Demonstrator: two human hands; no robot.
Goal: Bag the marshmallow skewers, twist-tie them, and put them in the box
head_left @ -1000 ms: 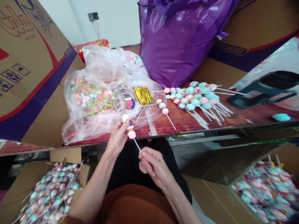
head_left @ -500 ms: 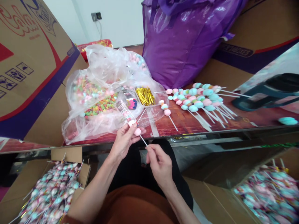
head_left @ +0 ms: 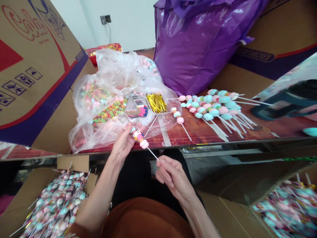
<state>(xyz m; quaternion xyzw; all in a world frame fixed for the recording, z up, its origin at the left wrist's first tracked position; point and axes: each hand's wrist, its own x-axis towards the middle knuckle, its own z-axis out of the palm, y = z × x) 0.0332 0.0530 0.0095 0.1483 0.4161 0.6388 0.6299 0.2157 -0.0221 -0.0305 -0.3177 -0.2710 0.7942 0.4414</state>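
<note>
My left hand (head_left: 123, 142) is closed around a clear printed wrapper (head_left: 123, 119) and the upper part of a marshmallow skewer (head_left: 144, 144) that sits inside it. A pink marshmallow at the skewer's lower end shows below the fingers. With thumb and fingertips, my right hand (head_left: 170, 173) pinches the lower end of its white stick. Beyond the hands lie a stack of flat printed wrappers (head_left: 140, 110) and gold twist ties (head_left: 156, 103) in a clear tray. To their right is a short skewer (head_left: 180, 120), beside a pile of marshmallow skewers (head_left: 210, 105).
Plastic bags (head_left: 116, 69) with marshmallows and ring gummies (head_left: 111, 110) cover the table's left part. A purple bag (head_left: 198, 49) and a large carton (head_left: 37, 82) stand behind. Boxes of wrapped skewers (head_left: 59, 201) flank my lap. A dark teal object (head_left: 284, 102) is at right.
The wrapper has moved down over the skewer, and its printed band now lies just above the lower pink marshmallow. My left hand has shifted slightly left. The view has moved a little.
</note>
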